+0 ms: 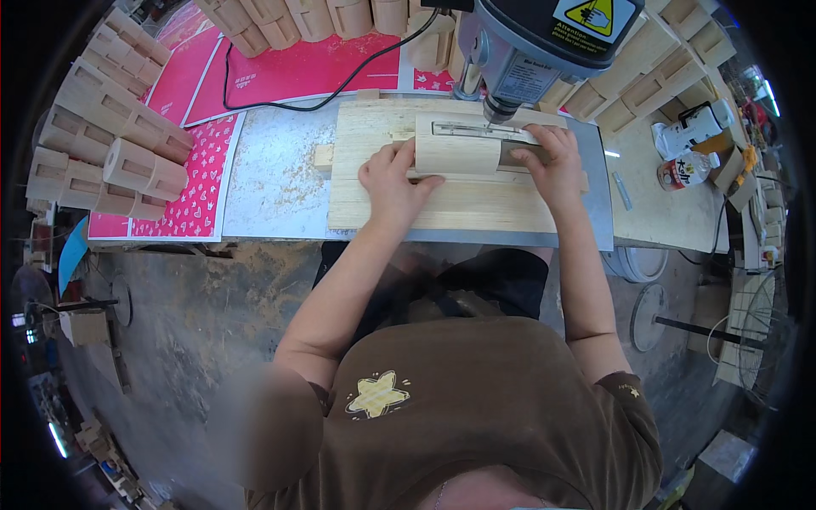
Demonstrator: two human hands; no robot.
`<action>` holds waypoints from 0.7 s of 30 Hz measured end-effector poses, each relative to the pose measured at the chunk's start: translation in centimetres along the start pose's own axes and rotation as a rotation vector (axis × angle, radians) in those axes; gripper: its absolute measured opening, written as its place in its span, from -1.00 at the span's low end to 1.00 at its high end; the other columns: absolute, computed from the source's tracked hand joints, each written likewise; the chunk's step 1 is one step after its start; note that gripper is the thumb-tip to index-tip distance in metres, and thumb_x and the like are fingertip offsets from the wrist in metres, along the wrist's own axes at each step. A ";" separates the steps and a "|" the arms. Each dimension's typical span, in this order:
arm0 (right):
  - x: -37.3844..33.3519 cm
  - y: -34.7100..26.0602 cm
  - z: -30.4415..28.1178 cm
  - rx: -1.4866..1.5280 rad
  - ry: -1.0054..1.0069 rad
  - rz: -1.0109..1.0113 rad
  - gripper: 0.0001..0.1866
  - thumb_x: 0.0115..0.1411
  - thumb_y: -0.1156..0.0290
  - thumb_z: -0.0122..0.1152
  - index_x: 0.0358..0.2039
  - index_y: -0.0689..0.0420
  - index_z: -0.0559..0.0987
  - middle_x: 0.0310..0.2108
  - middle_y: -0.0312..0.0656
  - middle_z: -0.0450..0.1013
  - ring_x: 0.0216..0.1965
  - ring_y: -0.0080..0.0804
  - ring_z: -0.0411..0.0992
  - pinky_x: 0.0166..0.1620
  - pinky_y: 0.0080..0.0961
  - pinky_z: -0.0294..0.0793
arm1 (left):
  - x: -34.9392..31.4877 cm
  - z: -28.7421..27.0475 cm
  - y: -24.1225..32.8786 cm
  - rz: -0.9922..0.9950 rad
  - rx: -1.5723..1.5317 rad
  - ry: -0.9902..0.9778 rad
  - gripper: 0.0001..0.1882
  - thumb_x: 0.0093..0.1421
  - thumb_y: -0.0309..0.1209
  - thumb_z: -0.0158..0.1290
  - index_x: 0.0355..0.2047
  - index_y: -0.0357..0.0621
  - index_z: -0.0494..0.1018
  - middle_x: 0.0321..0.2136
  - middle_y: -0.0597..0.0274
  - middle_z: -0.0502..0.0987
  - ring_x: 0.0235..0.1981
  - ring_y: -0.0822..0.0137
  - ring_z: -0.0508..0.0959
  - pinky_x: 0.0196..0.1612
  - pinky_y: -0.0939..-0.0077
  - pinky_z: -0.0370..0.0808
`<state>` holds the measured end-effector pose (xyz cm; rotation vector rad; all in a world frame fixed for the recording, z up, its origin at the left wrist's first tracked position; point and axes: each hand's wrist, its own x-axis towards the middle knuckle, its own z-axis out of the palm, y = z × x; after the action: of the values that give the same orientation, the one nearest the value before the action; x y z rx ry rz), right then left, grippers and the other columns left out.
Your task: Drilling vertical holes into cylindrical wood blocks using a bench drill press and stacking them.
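A pale wooden block with a rounded side [457, 156] lies crosswise on a light wooden board [365, 202]. A long narrow slot is along its upper face, with a thin strip-like piece inside that I cannot make out well. My left hand [396, 184] grips the block's left end, thumb along its near side. My right hand [552, 163] holds the right end, fingers over the top and thumb at a dark recess. Just above the slot stands the chuck [500, 110] of a drill press [535, 53]; whether the bit touches the wood cannot be told.
Wood shavings dot the metal-grey tabletop [276, 170]. Rounded wooden pieces with recesses [140, 174] are stacked at left, with more along the back and right. A black cable [327, 104] crosses pink sheets. At right are a pale-blue stick [622, 191] and a labelled bottle [684, 171].
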<state>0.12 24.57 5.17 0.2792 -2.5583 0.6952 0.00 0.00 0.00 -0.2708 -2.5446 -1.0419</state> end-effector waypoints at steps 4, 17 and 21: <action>0.0 -0.6 -0.2 0.081 0.063 0.028 -0.61 -0.13 0.48 0.39 -0.21 0.10 0.54 -0.22 -0.25 0.48 -0.13 -0.23 0.35 -0.02 -0.40 0.32 | 0.4 -0.3 -1.4 0.108 -0.039 -0.061 -0.34 -0.28 -0.25 0.35 -0.07 0.01 0.46 -0.31 0.32 0.45 -0.17 0.26 0.38 -0.02 0.27 0.11; 15.7 -6.4 -11.5 0.357 0.285 0.071 -0.65 0.29 0.18 -0.04 -0.24 0.21 0.56 -0.41 -0.22 0.49 -0.27 -0.53 0.40 -0.18 -0.59 0.34 | 0.6 -0.4 -1.5 0.199 0.000 -0.085 -0.35 -0.21 -0.17 0.30 -0.06 -0.06 0.44 -0.46 0.36 0.41 -0.28 0.27 0.36 -0.09 0.29 0.10; 12.5 -8.3 -13.1 -0.028 0.408 -0.056 -0.68 0.21 0.26 -0.03 -0.31 0.27 0.55 -0.44 0.01 0.49 -0.34 -0.25 0.47 -0.23 -0.46 0.38 | 0.8 -0.6 -0.8 0.166 0.055 -0.094 -0.48 -0.19 -0.16 0.30 -0.18 -0.02 0.48 -0.46 0.33 0.43 -0.27 0.25 0.39 -0.08 0.29 0.13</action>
<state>-3.11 23.49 24.80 0.1770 -2.1626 0.6225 -0.79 -0.97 0.18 -0.5169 -2.5774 -0.9151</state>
